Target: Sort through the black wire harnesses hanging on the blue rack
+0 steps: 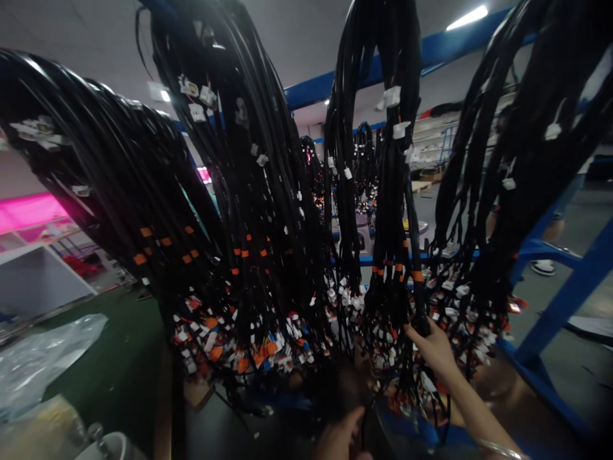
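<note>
Black wire harnesses [393, 211] hang in thick bundles over a blue rack, with orange tape bands and many small white, orange, blue and red connectors at their lower ends. My right hand [435, 350], with a bracelet on the wrist, is closed around a taped harness branch [417, 294] just below its orange band. At the bottom centre, my left hand [341, 439] is blurred and partly cut off by the frame edge. It is close to dark cable ends, and its fingers do not show clearly enough to tell a grip.
The blue rack frame [565, 300] runs along the right side. A green surface [119, 345] with clear plastic sheeting [57, 358] lies at left, with a white container [112, 447] at its near edge. Shelves [431, 137] and a person's shoe [543, 267] appear behind.
</note>
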Tool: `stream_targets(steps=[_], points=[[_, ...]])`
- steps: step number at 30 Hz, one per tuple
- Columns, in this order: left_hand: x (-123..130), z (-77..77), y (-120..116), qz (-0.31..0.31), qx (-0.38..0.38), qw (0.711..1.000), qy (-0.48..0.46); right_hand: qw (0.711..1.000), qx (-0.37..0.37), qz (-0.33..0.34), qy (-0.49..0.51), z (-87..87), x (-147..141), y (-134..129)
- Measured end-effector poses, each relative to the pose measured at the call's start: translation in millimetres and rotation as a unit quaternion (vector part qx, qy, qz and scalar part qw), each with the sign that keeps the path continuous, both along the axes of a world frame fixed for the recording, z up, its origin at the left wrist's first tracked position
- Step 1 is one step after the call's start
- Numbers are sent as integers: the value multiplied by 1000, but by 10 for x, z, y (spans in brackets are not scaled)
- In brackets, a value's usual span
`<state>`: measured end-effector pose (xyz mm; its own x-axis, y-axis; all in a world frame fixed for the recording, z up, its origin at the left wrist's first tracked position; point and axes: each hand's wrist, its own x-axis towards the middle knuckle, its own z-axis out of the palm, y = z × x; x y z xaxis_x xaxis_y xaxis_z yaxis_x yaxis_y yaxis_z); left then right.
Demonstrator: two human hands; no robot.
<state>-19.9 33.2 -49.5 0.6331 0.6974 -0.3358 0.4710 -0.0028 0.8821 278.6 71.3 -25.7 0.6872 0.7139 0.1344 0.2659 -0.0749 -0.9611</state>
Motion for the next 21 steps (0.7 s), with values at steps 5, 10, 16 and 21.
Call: stream_targets(steps=[5,10,16,21], points=[[83,369,-32,-152,414,878,186,998,-26,-40,-28,-10,32,27],[518,649,-86,-260,624,729,111,997,-28,-42,-56,-61,54,46],[1145,827,-198,-412,681,603,-61,997,-41,-21,-59,-1,101,-49],[1395,867,-421,-489,709,506,-56,995,-54,-27,-82,-19,176,-77]])
